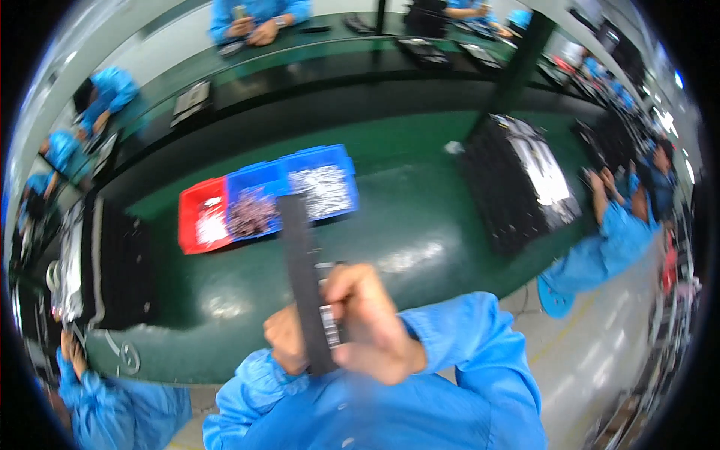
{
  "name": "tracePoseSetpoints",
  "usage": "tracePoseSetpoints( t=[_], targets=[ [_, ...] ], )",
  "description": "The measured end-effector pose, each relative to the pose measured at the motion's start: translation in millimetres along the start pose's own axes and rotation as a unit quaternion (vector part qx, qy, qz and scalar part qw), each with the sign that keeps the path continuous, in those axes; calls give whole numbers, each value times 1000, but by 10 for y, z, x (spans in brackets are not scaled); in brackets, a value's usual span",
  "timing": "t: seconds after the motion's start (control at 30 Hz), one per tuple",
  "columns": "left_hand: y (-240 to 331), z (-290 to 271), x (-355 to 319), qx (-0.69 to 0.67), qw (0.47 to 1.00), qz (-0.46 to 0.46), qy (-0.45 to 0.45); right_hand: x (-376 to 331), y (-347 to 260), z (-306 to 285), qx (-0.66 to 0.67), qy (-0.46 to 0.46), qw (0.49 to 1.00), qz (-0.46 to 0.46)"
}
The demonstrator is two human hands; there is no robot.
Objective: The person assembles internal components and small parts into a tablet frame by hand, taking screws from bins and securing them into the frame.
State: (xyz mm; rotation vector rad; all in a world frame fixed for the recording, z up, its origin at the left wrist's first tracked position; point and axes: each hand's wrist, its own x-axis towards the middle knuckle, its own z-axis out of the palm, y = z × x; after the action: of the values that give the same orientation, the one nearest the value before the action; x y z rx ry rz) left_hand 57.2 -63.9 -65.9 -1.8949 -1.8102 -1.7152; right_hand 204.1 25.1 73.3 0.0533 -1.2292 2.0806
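Close to my body I hold up a long, narrow black part (302, 277), its far end over the bins and its near end by my chest. Small silver and white details run along its right side; blur hides what they are. My left hand (283, 334) grips the part from the left, with its fingers partly hidden behind it. My right hand (371, 319) is bent against its right side, thumb and fingers drawn in around the edge. Whether a small piece sits in those fingers cannot be made out.
Beyond the part, a red bin (202, 238) and blue bins (341, 154) hold small loose pieces on the green table (405, 195). A black stack (499, 187) stands right, another (124, 270) left. Co-workers in blue sit at both sides and across a dark belt (315, 101).
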Motion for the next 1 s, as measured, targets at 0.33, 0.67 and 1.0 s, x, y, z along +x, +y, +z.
tracePoseSetpoints(
  t=[0.33, 0.67, 1.0],
  targets=[
    [262, -336, 121, -213, 941, -216, 151, 136, -390, -811, -527, 43, 826, -196],
    [233, -265, 684, -412, 767, -473, -133, -223, -500, -1043, -288, 189, 924, 165],
    [-347, -27, 639, -24, 969, -166, -181, -503, -2668, -2302, -436, 436, 786, -50]
  ],
)
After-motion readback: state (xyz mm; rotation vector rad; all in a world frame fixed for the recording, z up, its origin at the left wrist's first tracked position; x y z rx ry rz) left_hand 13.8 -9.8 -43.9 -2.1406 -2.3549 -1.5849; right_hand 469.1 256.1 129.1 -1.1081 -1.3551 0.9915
